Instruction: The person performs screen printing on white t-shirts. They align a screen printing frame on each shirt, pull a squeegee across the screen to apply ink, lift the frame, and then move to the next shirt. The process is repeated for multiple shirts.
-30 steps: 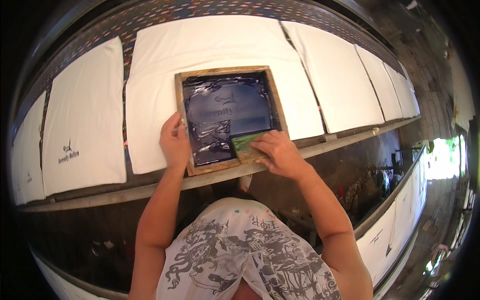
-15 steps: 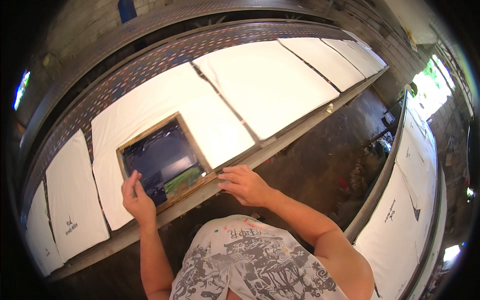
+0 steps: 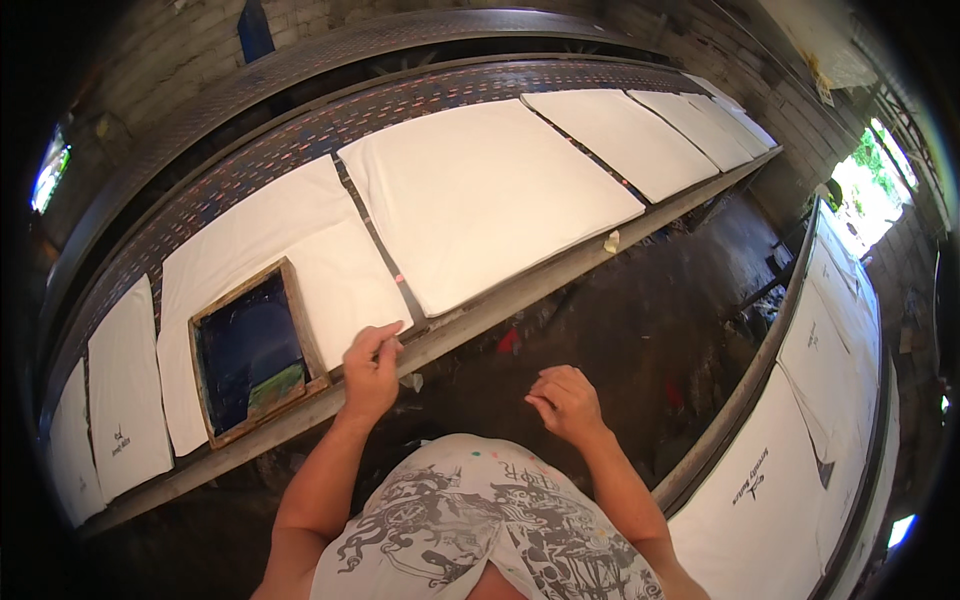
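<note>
A wooden-framed printing screen (image 3: 250, 350) with dark blue mesh lies flat on a white cloth (image 3: 330, 270) on the long table. A green squeegee (image 3: 278, 385) rests inside its near end. My left hand (image 3: 372, 365) is right of the screen at the table's near edge. Its thumb and fingers are pinched together by the cloth's near corner, and I cannot tell whether they grip anything. My right hand (image 3: 565, 400) hangs in the air in front of the table, loosely curled and holding nothing. A bigger white cloth (image 3: 480, 190) lies to the right.
More white cloths (image 3: 640, 135) run along the table to the far right, and printed ones (image 3: 125, 420) to the left. A second table (image 3: 790, 480) with printed white cloths runs along my right. A dark floor aisle (image 3: 640, 310) lies between the tables.
Both hands have let go of the screen and squeegee, which stay on the cloth. The view has swung right along the table, and my right hand has dropped away from the table edge.
</note>
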A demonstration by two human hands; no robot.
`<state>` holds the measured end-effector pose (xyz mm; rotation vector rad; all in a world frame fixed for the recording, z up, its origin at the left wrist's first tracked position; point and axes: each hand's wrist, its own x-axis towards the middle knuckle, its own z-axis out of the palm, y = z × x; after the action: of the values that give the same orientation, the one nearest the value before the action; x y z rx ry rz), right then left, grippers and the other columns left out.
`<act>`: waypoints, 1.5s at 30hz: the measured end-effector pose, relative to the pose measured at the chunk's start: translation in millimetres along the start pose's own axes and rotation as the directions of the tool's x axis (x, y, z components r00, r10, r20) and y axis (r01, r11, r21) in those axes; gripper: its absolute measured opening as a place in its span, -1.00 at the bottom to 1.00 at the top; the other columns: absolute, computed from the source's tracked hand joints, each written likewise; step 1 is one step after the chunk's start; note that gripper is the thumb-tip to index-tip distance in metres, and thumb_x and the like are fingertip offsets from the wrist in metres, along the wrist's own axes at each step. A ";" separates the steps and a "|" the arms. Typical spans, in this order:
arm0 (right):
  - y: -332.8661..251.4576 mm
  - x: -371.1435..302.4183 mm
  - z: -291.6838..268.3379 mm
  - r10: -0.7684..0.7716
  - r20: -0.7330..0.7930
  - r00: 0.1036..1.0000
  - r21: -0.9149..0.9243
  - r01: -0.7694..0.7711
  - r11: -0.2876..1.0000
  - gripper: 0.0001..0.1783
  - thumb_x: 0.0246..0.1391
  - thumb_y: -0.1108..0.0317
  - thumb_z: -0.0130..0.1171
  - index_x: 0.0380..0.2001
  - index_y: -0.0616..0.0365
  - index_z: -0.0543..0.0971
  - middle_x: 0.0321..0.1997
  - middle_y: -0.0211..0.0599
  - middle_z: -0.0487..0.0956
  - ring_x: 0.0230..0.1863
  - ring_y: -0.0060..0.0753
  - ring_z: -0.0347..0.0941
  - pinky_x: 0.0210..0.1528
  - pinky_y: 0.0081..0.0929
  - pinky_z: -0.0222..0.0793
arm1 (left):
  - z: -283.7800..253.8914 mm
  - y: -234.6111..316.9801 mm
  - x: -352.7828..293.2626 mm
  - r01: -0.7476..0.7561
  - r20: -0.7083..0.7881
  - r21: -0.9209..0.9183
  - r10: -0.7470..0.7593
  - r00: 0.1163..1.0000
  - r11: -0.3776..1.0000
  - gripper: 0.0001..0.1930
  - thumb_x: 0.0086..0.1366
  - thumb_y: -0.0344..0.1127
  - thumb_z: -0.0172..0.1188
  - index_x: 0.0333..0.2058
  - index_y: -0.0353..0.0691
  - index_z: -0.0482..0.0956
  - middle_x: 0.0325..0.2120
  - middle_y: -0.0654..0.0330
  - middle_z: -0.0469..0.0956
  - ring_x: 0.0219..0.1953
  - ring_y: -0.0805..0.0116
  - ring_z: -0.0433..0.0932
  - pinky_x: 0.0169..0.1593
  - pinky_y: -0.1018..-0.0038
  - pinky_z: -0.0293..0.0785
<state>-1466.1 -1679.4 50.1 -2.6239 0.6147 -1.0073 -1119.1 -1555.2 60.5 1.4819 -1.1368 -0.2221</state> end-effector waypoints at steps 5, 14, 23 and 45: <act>37.6 -0.5 -18.5 0.077 -0.038 0.996 -0.022 -0.078 0.997 -0.79 0.01 0.52 0.61 -0.28 0.09 0.78 -0.28 -0.30 0.72 -0.14 -0.12 0.70 -0.09 -0.16 0.58 | 54.6 -3.0 21.3 0.248 0.154 -0.066 -0.236 0.960 0.966 -0.76 0.61 -0.51 0.24 0.10 -0.31 0.82 -0.39 0.25 0.66 -0.33 0.47 0.58 -0.17 0.43 0.55; 143.1 75.4 -41.0 0.012 0.072 0.997 0.012 -0.013 1.000 -0.77 -0.02 0.55 0.63 -0.33 0.08 0.75 -0.33 -0.32 0.67 -0.22 -0.14 0.66 -0.17 -0.16 0.54 | 148.1 -48.2 80.2 0.419 0.132 -0.087 -0.407 0.904 0.904 -0.78 0.57 -0.45 0.32 0.08 -0.31 0.85 -0.59 0.45 0.47 -0.50 0.66 0.34 -0.34 0.51 0.36; 262.5 129.0 -55.7 0.026 0.179 0.983 -0.057 -0.016 0.998 -0.69 -0.01 0.62 0.44 -0.17 0.09 0.79 -0.18 -0.26 0.76 -0.11 -0.03 0.70 -0.05 -0.06 0.62 | 195.3 -50.6 129.8 0.410 0.015 0.025 -0.411 0.912 0.912 -0.65 0.45 -0.47 0.37 0.17 -0.22 0.82 -0.35 0.26 0.65 -0.32 0.49 0.58 -0.21 0.45 0.56; 616.2 249.7 -109.0 0.603 0.349 0.718 -0.613 -0.312 0.726 -0.38 0.29 -0.20 0.47 0.07 0.15 0.80 0.05 0.08 0.82 0.12 0.22 0.76 0.20 0.12 0.67 | 183.0 -24.2 86.0 0.880 -0.697 0.412 -0.541 0.471 0.236 -0.33 0.25 -0.01 0.64 0.16 -0.44 0.77 0.01 -0.28 0.79 0.10 -0.27 0.78 0.18 0.00 0.68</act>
<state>-1553.0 -2347.4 34.3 -2.7170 1.4765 0.0913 -1190.9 -1742.7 26.7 2.6390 0.0400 -0.0503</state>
